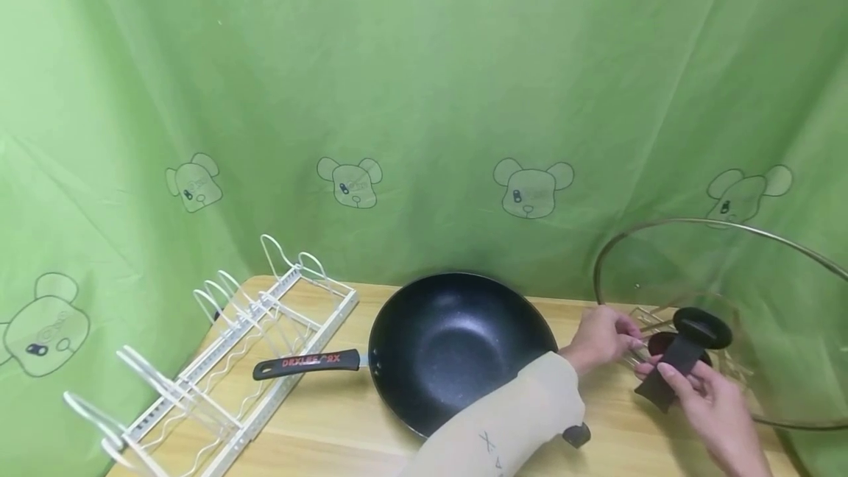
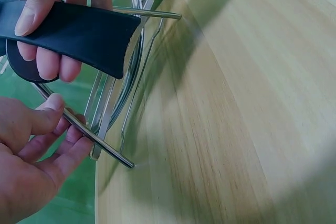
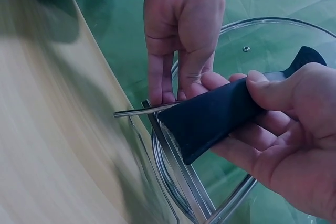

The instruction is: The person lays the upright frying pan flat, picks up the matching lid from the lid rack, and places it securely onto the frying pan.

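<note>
A large glass lid (image 1: pixel 685 221) with a metal rim stands upright at the right. My right hand (image 1: pixel 718 403) holds the lid's black handle (image 1: pixel 677 365), its thumb on one flat face and its fingers behind. Below the lid is a shiny metal wire stand (image 2: pixel 107 103), partly hidden by the lid and hands. With thumb and fingers my left hand (image 1: pixel 601 336) pinches one metal rod (image 2: pixel 113 152) of this stand. Both hands are close together, the left one beside the handle's lower end. A black wok (image 1: pixel 457 352) lies left of them, beneath the left forearm.
On the table's left side lies a white wire rack (image 1: pixel 265 403) with upright loops. The wok's long handle (image 1: pixel 308 364) reaches over the rack's edge. A green curtain (image 1: pixel 424 94) hangs behind the wooden table (image 1: pixel 344 440).
</note>
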The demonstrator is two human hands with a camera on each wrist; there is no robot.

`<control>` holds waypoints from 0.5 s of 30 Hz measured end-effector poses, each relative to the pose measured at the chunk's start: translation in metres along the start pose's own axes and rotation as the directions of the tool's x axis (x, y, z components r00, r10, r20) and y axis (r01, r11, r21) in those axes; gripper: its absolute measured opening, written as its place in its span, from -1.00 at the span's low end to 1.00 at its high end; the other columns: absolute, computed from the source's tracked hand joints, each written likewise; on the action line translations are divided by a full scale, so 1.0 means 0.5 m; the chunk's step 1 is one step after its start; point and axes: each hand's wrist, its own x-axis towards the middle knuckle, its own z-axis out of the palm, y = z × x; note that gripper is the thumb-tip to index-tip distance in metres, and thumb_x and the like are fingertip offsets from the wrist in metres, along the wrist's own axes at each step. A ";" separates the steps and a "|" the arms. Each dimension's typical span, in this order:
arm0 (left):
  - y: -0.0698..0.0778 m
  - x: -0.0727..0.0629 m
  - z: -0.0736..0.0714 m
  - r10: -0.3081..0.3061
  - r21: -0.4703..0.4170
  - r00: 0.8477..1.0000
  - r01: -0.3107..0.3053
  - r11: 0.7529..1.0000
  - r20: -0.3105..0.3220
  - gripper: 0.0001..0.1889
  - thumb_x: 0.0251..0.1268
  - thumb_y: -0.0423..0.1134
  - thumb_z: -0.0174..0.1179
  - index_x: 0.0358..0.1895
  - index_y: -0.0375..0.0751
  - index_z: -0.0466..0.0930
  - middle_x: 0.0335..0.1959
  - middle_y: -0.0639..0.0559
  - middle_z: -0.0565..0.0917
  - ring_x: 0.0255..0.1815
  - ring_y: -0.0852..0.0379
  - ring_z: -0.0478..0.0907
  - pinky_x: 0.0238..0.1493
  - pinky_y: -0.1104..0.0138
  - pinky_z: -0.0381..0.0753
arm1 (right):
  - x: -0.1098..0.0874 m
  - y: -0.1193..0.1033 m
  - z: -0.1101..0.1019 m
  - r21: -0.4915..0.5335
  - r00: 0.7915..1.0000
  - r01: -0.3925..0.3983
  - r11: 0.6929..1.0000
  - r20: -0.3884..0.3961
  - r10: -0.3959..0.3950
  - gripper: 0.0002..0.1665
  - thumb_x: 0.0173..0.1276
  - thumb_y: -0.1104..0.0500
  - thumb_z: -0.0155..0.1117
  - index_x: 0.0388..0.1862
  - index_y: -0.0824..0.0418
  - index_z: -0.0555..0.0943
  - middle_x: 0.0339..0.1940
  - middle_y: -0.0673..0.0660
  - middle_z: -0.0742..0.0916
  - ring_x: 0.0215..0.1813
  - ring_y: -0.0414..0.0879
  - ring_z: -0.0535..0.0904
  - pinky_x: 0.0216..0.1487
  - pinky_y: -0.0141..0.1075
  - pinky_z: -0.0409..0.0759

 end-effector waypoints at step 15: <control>0.000 -0.004 -0.002 -0.004 -0.047 1.000 0.004 0.999 -0.006 -0.94 0.18 -0.30 0.47 -0.36 -0.05 0.79 -0.51 0.30 0.69 -0.52 0.50 0.44 -0.42 0.67 0.41 | -0.008 -0.039 -0.020 0.000 0.998 -0.062 0.998 -0.030 0.062 -0.46 0.63 0.03 0.12 0.24 0.49 0.49 0.10 0.65 0.60 -0.27 -0.49 0.55 -0.33 -0.56 0.54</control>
